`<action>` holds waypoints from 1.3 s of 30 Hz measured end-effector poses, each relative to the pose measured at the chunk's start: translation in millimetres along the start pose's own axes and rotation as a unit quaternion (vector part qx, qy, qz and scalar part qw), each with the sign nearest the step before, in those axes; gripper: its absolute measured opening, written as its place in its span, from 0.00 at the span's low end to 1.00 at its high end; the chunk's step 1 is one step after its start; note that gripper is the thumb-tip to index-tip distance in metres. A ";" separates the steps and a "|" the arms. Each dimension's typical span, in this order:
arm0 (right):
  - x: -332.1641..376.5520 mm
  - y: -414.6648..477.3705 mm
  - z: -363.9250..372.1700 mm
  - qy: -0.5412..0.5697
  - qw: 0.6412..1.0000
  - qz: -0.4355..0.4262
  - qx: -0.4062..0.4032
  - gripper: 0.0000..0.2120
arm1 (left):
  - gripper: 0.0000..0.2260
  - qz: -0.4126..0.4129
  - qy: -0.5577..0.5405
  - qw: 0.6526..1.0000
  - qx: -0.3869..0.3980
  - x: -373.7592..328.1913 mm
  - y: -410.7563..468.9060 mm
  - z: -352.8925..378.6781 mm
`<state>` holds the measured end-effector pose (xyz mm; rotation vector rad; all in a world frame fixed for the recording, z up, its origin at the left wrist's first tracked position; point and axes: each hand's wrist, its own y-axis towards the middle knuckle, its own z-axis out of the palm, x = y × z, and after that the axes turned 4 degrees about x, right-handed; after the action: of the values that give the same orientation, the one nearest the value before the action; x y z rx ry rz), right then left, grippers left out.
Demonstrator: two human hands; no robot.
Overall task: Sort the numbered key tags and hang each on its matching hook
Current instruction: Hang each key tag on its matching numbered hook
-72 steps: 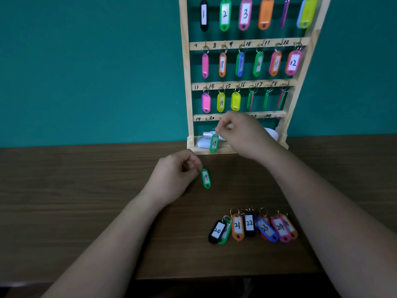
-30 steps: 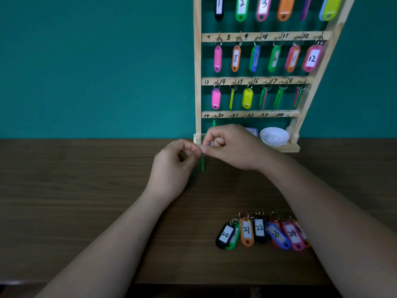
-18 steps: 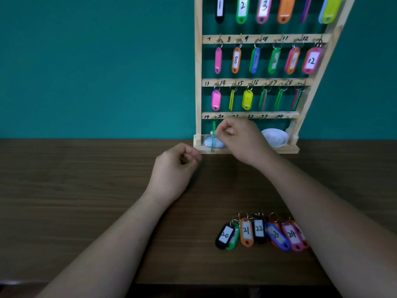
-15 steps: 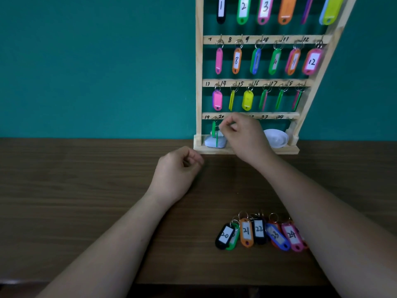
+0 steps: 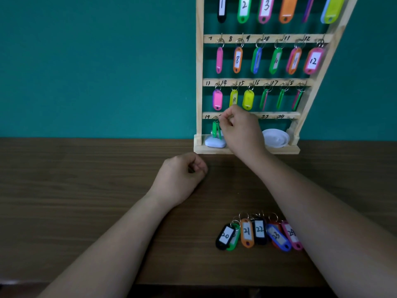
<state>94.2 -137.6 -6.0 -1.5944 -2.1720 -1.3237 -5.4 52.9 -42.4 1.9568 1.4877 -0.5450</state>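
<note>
A wooden key rack (image 5: pixel 199 91) leans against the teal wall with coloured numbered tags on its upper rows. At the bottom row's hook marked 19 hang two green tags (image 5: pixel 216 130); my right hand (image 5: pixel 240 130) pinches the ring of one of them at the hook. My left hand (image 5: pixel 180 177) rests on the table in front of the rack, fingers curled, holding nothing. A cluster of tags numbered 20 to 24 (image 5: pixel 257 233) lies on the table near my right forearm.
A white pebble-shaped object (image 5: pixel 214 143) and a white dish (image 5: pixel 276 137) sit on the rack's base ledge. The brown wooden table (image 5: pixel 86 190) stretches to the left, its front edge near the bottom of the view.
My right hand took the green tag 19 from my left hand and lifted it to the hook marked 19. My left hand let go and stayed on the table.
</note>
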 end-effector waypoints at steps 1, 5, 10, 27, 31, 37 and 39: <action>-0.2 -0.4 -1.0 -0.008 1.000 0.003 0.007 0.07 | 0.05 0.003 0.001 1.000 0.004 -0.7 -0.5 -0.4; 0.3 -1.9 -13.2 -0.003 1.000 -0.005 0.028 0.05 | 0.05 0.013 0.009 0.999 0.029 -3.6 -4.2 -4.7; 4.2 -4.2 -41.9 0.021 0.991 -0.019 0.132 0.05 | 0.02 0.019 0.005 0.998 0.063 -7.4 -14.1 -11.2; -9.6 -57.6 -69.8 0.086 0.902 -0.069 0.417 0.02 | 0.06 0.063 -0.008 0.976 0.208 -45.8 -45.1 -2.1; -8.9 -63.3 -68.2 0.072 0.896 -0.061 0.435 0.02 | 0.08 0.064 -0.003 0.973 0.224 -50.6 -44.7 1.8; -5.5 -66.7 -67.7 0.074 0.894 -0.060 0.438 0.02 | 0.04 0.079 -0.003 0.972 0.223 -48.3 -45.7 3.2; -4.8 -67.6 -67.4 0.073 0.893 -0.060 0.440 0.02 | 0.03 0.079 -0.016 0.971 0.226 -45.6 -45.0 1.6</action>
<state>15.8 -192.2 -5.9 -0.9628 -2.2717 -0.3099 -61.2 27.7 -23.9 2.3717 1.2491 -0.9022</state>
